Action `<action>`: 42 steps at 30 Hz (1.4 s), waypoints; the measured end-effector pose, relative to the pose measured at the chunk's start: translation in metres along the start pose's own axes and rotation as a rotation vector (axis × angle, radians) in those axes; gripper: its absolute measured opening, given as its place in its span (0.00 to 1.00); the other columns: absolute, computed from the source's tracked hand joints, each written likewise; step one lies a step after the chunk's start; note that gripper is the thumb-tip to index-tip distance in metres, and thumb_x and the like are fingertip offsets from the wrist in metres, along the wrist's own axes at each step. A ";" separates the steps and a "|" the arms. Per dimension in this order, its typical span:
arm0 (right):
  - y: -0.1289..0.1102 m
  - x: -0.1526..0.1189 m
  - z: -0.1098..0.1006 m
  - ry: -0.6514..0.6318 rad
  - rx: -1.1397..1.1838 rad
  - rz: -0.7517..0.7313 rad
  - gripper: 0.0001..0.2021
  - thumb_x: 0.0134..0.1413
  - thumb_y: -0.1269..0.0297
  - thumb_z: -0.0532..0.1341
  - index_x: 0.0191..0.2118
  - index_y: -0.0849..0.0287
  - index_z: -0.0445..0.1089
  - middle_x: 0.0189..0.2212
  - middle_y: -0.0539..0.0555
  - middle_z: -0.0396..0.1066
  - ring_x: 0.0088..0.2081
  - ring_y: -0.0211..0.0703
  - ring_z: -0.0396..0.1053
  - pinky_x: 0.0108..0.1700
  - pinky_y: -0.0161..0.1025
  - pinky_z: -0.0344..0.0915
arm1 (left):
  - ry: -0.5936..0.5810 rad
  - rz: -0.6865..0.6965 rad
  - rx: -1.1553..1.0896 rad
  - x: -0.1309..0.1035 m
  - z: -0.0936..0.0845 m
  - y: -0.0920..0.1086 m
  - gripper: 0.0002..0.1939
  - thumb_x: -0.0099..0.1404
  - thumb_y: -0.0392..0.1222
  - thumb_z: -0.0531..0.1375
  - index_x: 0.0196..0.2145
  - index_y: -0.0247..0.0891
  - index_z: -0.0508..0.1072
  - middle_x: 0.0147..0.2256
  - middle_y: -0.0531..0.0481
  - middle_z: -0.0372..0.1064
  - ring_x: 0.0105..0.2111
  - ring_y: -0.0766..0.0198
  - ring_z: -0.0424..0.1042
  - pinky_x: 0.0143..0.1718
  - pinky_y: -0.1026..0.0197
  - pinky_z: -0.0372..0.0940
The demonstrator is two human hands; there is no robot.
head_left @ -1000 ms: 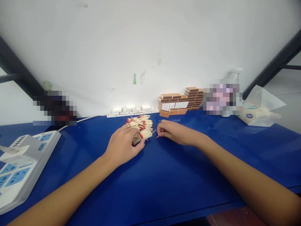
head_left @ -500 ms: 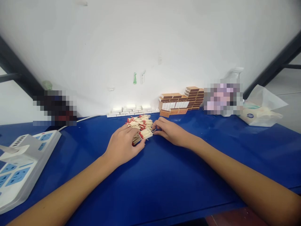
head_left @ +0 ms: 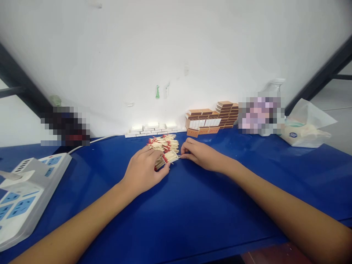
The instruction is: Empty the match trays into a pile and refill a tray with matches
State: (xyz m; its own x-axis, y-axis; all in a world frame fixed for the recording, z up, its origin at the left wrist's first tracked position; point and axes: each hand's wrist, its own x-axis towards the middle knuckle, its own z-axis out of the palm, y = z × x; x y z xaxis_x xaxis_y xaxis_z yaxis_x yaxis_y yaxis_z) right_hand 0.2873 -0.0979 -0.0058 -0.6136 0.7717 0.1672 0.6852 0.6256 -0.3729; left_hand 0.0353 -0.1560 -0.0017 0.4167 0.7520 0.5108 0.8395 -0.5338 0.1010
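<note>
My left hand (head_left: 144, 169) is closed around a small white matchbox tray (head_left: 172, 160) filled with red-tipped matches. More matches (head_left: 158, 163) lie beneath the fingers of that hand, partly covered. At the tray's right end, my right hand (head_left: 202, 156) pinches a thin match (head_left: 179, 156), most of it hidden by the fingertips. Just behind the tray rises a loose heap of matches (head_left: 166, 141), with red heads pointing mostly left.
White trays (head_left: 154, 130) are stacked along the wall. Brown matchboxes (head_left: 228, 115) stand piled to their right. A tissue pack (head_left: 302, 135) sits at far right, a power strip (head_left: 35, 190) at left, on the blue table (head_left: 176, 220).
My right hand has shifted slightly right, and the match at its fingertips now lies more level. The left hand and the tray stay where they were.
</note>
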 end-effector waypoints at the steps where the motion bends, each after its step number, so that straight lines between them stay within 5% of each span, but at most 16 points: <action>1: 0.000 -0.001 -0.002 -0.010 0.008 0.004 0.05 0.69 0.65 0.58 0.39 0.57 0.67 0.41 0.54 0.64 0.38 0.42 0.65 0.41 0.39 0.62 | -0.002 0.000 0.001 0.000 0.000 0.000 0.13 0.67 0.48 0.63 0.43 0.37 0.79 0.29 0.47 0.74 0.35 0.53 0.72 0.36 0.54 0.67; 10: -0.004 -0.005 -0.012 -0.097 0.015 0.025 0.06 0.70 0.64 0.56 0.38 0.58 0.66 0.41 0.54 0.65 0.39 0.43 0.65 0.42 0.40 0.61 | -0.007 -0.004 -0.001 0.000 0.000 -0.001 0.13 0.67 0.48 0.63 0.43 0.37 0.79 0.30 0.47 0.74 0.35 0.54 0.71 0.37 0.54 0.67; 18: -0.008 -0.006 -0.024 0.012 0.029 -0.015 0.07 0.70 0.63 0.55 0.39 0.57 0.66 0.41 0.55 0.66 0.39 0.44 0.66 0.42 0.40 0.62 | -0.069 0.052 -0.005 0.001 -0.002 0.002 0.11 0.69 0.48 0.60 0.33 0.38 0.74 0.31 0.47 0.75 0.35 0.55 0.70 0.38 0.53 0.66; 27: -0.030 -0.008 -0.010 0.054 0.117 -0.117 0.06 0.71 0.65 0.56 0.39 0.57 0.66 0.41 0.54 0.67 0.38 0.41 0.65 0.41 0.38 0.62 | -0.112 0.155 -0.054 -0.001 0.000 0.000 0.13 0.69 0.49 0.61 0.42 0.36 0.77 0.34 0.46 0.76 0.37 0.54 0.70 0.43 0.51 0.67; 42: -0.034 -0.011 -0.003 0.030 0.105 -0.146 0.06 0.71 0.66 0.57 0.40 0.58 0.69 0.41 0.54 0.66 0.37 0.39 0.65 0.39 0.37 0.62 | -0.114 0.189 -0.071 -0.001 0.000 0.001 0.14 0.70 0.50 0.60 0.42 0.37 0.77 0.33 0.46 0.75 0.36 0.54 0.70 0.42 0.51 0.67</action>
State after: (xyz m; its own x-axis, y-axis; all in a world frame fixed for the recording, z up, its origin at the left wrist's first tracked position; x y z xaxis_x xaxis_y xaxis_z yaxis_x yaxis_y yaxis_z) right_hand 0.2718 -0.1270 0.0074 -0.6904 0.6777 0.2531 0.5440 0.7170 -0.4359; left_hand 0.0354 -0.1569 -0.0024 0.6045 0.6726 0.4268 0.7178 -0.6923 0.0744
